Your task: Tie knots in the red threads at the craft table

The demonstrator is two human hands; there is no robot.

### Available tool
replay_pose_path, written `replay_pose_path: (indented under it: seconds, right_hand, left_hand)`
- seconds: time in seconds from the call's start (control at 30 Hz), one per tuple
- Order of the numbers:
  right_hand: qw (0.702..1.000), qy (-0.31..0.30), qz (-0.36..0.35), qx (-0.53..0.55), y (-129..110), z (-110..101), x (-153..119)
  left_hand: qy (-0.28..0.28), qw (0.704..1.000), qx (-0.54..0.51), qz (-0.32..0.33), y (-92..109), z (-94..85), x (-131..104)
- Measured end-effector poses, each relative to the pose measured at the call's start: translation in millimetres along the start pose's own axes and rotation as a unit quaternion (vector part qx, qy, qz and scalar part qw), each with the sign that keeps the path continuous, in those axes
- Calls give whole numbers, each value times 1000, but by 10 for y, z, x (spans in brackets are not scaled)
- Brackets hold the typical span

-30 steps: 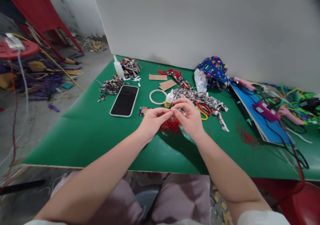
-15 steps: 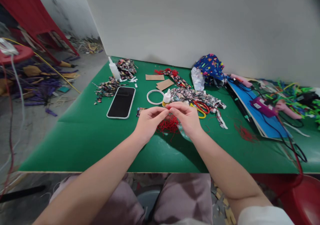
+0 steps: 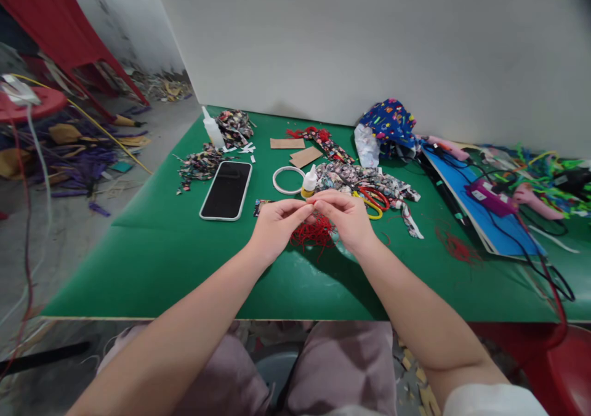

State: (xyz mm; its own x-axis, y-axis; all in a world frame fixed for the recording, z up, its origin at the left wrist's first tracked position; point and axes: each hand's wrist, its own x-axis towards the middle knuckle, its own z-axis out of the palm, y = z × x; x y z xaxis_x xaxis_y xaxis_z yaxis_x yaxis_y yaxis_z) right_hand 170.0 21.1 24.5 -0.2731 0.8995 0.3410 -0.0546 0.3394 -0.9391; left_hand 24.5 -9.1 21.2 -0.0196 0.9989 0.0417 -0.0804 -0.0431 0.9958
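My left hand [image 3: 278, 226] and my right hand [image 3: 345, 220] meet fingertip to fingertip over the green table, both pinched on a bit of red thread. Most of that thread is hidden by the fingers. Below them lies a tangled heap of red threads [image 3: 314, 231]. Just beyond the fingertips stands a small glue bottle [image 3: 309, 183] with a white cap. A white ring-shaped roll [image 3: 289, 180] lies to its left. Scissors [image 3: 375, 200] with red and yellow handles rest past my right hand, against a bundle of flowered fabric strips [image 3: 351, 176].
A phone [image 3: 226, 191] lies left of my hands, near a white squeeze bottle [image 3: 213, 127] and fabric scraps [image 3: 201, 162]. Brown cards [image 3: 305, 156] lie toward the back. To the right are a blue folder [image 3: 503, 231], a purple device [image 3: 492, 198] with cables, and loose red threads [image 3: 457, 244].
The whole view has shifted slightly, so things appear a little further right. Both hands keep nearly the same pinch, with fingertips together.
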Motion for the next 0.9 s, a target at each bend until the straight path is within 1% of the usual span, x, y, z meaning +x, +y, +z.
replay_pose_path:
  seconds: [0.1, 0.37, 0.6, 0.73, 0.9]
  right_hand:
    - [1000, -2, 5, 4, 3, -4, 1]
    - [1000, 6, 9, 7, -9, 12, 3]
    - [1000, 11, 23, 16, -6, 18, -1]
    - [999, -6, 32, 27, 0, 0, 3]
    - [996, -35, 66, 58, 8, -32, 25]
  left_hand:
    - [-9, 1000, 0, -11, 4, -5, 4]
    - [-16, 1000, 1, -7, -10, -15, 14]
    - [-23, 999, -16, -17, -24, -16, 17]
    - [-33, 998, -40, -29, -45, -28, 24]
    - [-75, 991, -90, -70, -56, -44, 33]
